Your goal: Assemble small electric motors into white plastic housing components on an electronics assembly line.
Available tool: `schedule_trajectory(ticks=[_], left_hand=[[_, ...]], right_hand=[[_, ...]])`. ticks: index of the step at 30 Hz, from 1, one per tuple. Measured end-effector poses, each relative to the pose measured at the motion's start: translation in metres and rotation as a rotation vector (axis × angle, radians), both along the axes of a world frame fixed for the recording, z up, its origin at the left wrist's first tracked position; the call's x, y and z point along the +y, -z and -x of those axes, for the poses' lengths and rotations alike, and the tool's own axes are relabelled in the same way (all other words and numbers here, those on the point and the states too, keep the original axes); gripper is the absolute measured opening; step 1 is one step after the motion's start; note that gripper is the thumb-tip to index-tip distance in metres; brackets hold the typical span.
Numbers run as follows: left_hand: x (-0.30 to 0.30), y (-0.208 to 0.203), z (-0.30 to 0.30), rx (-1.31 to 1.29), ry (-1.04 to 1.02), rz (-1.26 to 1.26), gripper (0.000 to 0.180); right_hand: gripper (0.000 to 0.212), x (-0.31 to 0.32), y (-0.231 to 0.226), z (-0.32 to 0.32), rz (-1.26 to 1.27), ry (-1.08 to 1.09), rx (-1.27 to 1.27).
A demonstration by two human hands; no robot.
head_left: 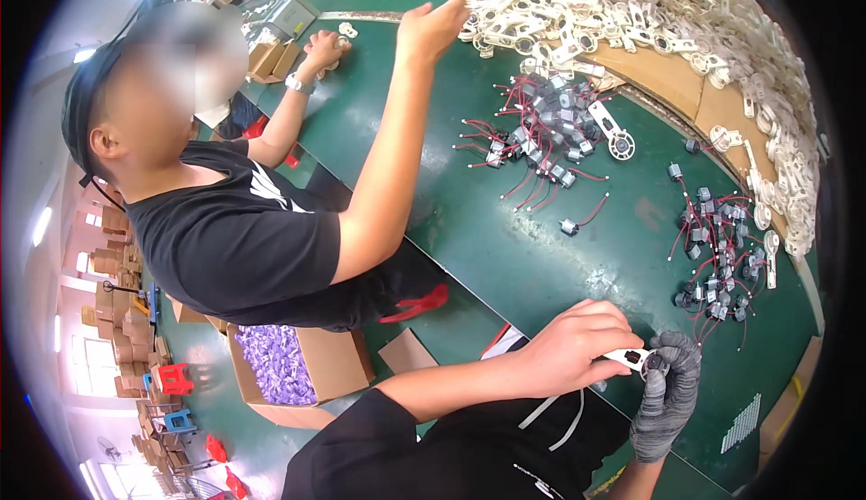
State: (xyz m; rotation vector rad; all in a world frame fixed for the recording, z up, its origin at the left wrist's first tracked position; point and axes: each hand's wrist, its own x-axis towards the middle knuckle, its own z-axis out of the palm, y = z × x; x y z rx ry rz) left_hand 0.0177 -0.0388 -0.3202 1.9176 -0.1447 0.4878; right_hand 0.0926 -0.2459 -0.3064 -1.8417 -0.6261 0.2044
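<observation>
Over the near edge of the green table, my left hand (582,347), bare, pinches the narrow end of a white plastic housing (621,356) with a dark slot. My right hand (666,396), in a grey knit glove, closes its fingers on the housing's other end; the glove hides most of that end, and whether a small motor is in it I cannot tell. Beyond the gloved hand lies a pile of small grey motors (722,256) with red wires. Farther left on the table is a second motor heap (559,121), with a loose white housing (613,132) beside it.
White housings (622,13) are piled high on cardboard (658,76) along the far side. At left a co-worker (244,202) in black reaches over the table (505,256). A cardboard box (343,365) of purple parts stands below. One single motor (569,226) lies mid-table.
</observation>
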Motion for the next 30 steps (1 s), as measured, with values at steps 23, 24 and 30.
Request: schedule_trajectory(ticks=[23,24,30], left_hand=[[-0.014,-0.002,-0.008,-0.151,0.028,-0.071,0.032],[-0.013,-0.002,-0.007,-0.155,0.03,-0.06,0.031],[-0.019,0.002,-0.004,-0.227,-0.019,-0.174,0.037]], right_hand=[[0.061,-0.018,0.015,0.005,-0.083,0.072,0.488],[0.058,-0.017,0.014,0.006,-0.116,0.044,0.502],[0.05,-0.017,0.027,0.004,-0.093,0.051,0.455]])
